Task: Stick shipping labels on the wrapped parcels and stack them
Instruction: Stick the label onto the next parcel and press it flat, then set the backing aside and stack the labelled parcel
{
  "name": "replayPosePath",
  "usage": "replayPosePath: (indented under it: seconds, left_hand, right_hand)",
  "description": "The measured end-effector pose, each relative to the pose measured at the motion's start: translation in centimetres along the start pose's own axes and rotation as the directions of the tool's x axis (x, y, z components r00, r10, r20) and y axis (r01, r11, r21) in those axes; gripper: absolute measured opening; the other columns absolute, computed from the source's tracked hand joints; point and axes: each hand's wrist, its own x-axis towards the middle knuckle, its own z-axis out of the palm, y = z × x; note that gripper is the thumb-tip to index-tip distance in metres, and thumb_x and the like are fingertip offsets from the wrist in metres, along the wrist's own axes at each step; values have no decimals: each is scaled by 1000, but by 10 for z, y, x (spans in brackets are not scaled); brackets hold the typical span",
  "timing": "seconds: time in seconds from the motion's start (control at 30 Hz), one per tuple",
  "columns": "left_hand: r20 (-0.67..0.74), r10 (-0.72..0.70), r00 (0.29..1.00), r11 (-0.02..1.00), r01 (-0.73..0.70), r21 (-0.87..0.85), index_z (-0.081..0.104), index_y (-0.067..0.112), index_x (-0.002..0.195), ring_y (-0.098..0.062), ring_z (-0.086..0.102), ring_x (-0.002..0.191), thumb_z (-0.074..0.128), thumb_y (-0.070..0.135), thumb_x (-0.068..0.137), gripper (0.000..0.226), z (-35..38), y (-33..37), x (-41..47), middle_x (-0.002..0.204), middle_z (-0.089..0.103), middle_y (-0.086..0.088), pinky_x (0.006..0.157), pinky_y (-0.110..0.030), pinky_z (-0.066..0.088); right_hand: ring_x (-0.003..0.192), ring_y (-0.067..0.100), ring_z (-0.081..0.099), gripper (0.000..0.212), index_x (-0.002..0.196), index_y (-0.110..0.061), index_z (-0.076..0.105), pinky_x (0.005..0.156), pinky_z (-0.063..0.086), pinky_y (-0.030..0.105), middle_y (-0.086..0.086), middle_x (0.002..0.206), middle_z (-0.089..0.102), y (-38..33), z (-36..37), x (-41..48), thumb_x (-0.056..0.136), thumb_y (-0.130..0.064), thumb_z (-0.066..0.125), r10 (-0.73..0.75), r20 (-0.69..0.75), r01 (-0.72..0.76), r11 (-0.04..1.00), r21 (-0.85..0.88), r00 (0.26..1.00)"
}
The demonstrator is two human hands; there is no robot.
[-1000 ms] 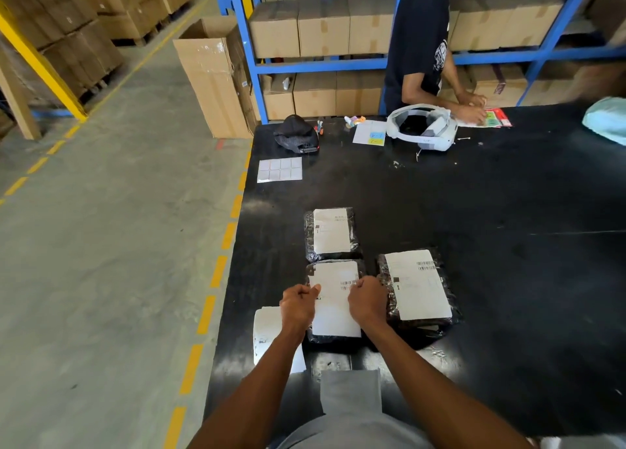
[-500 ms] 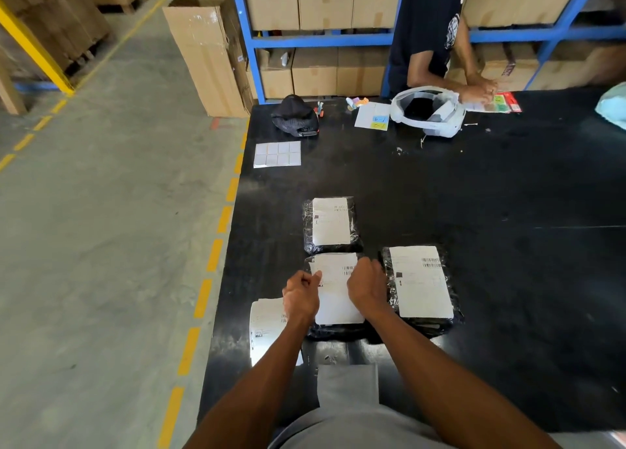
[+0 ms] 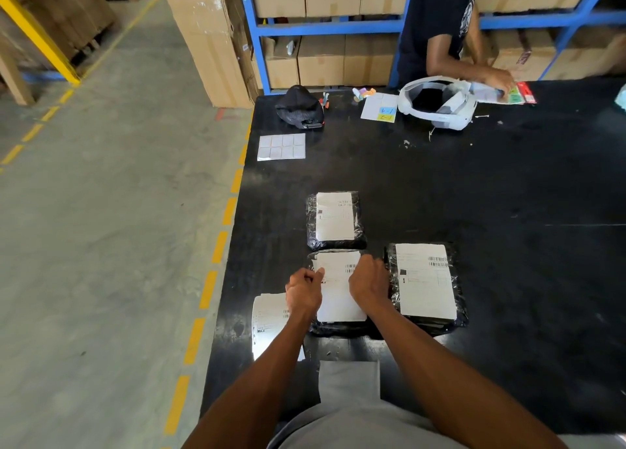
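While curled over the near parcel [image 3: 338, 326], left hand [image 3: 302, 291] and right hand [image 3: 367, 282], grip unreadable, label [image 3: 338, 299] half-hidden.

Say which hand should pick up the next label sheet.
Left, probably. The left hand is right beside the loose label sheets at the table's left edge; the right hand sits across the middle parcel, farther away.
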Motion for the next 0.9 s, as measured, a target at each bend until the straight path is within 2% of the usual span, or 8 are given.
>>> replayPosePath:
  seconds: [0.23,0.4,0.57,0.67,0.73,0.8,0.87,0.9]
  left_hand:
    - [15,-6,1000,1000,6,13,68,12,83,-23,68,75,67,39,92,29,0,1,2,78,71,-4,66,-31,53]
    - [22,-1,1000,998,-1,70,66,18,77,-26,68,83,67,44,90,29,1,-3,6,79,71,-3,74,-39,59]
    - [35,-7,999,996,4,86,64,19,76,-28,68,89,67,42,90,28,1,0,8,84,73,-6,74,-32,54]
    - [42,-23,999,996,20,84,66,14,80,-27,68,88,68,40,90,27,0,0,9,88,73,-9,74,-29,50]
    - [42,-25,999,996,21,88,65,14,81,-27,67,89,68,40,90,27,-1,0,10,91,73,-10,76,-29,50]
    - [39,-21,999,996,17,87,63,16,78,-28,67,89,68,40,90,27,-1,0,11,91,73,-10,77,-30,50]
    - [46,-19,999,997,15,82,63,15,77,-28,67,89,68,41,90,29,0,-2,12,90,73,-10,77,-30,50]
    - [48,-22,999,997,18,78,65,14,79,-28,67,89,68,42,89,30,0,-3,13,89,73,-10,77,-31,50]
  right_hand:
    - [110,36,68,20,114,-2,66,85,57,41,19,119,69,-2,2,5,96,0,58,9,27,-8,1000,-14,1000]
    - [109,34,69,20,113,-2,67,84,58,39,18,118,69,-4,4,9,94,0,61,-23,41,25,998,-57,999]
    - [107,30,70,23,115,-3,70,82,58,37,15,117,72,-6,5,16,96,-3,57,-79,66,90,982,-169,995]
    - [110,29,69,29,122,-4,68,84,57,37,17,127,67,-8,5,17,96,-2,56,-95,79,112,961,-252,992]
    - [111,30,69,40,136,1,57,84,58,35,23,143,52,-12,8,11,96,-2,58,-101,60,114,951,-288,993]
    - [117,33,61,55,146,7,38,86,57,35,24,150,36,-14,12,2,97,-4,60,-139,11,136,940,-313,990]
    - [131,39,47,63,151,7,27,101,51,42,24,155,29,-10,18,-5,98,-8,57,-237,-24,216,920,-328,971]
    - [140,41,37,64,154,5,23,111,42,47,24,161,23,-7,22,-6,100,-10,53,-306,20,294,893,-341,952]
